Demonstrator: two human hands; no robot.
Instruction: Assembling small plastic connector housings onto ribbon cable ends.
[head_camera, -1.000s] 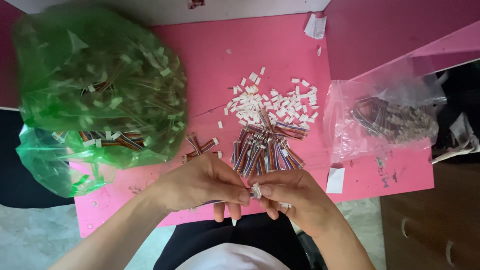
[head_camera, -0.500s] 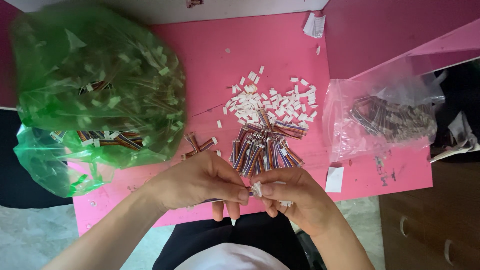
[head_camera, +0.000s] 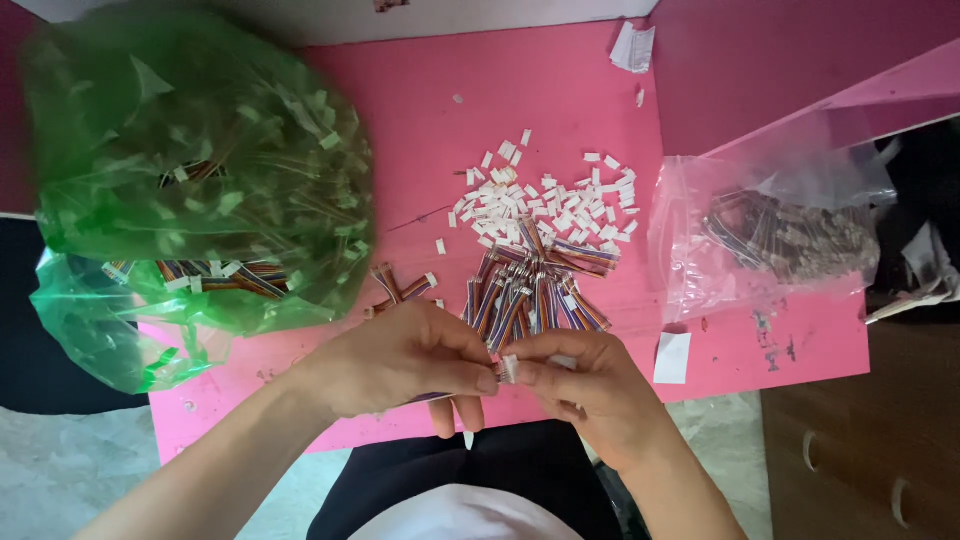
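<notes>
Fingers: the left hand (head_camera: 400, 365) and right hand (head_camera: 585, 385) pinched one small white connector (head_camera: 508, 369) between their fingertips, at the near table (head_camera: 560, 90) edge.
Just beyond: a heap of multicoloured wire leads (head_camera: 530, 295), and a few finished ones (head_camera: 398, 288) left of it.
Farther: loose white connector housings (head_camera: 545, 200), many unused.
Left: a green bag (head_camera: 190, 170) full of wired pieces.
Right: a clear bag (head_camera: 780, 235) of wires.
Progress: seemingly midway, much stock left.
</notes>
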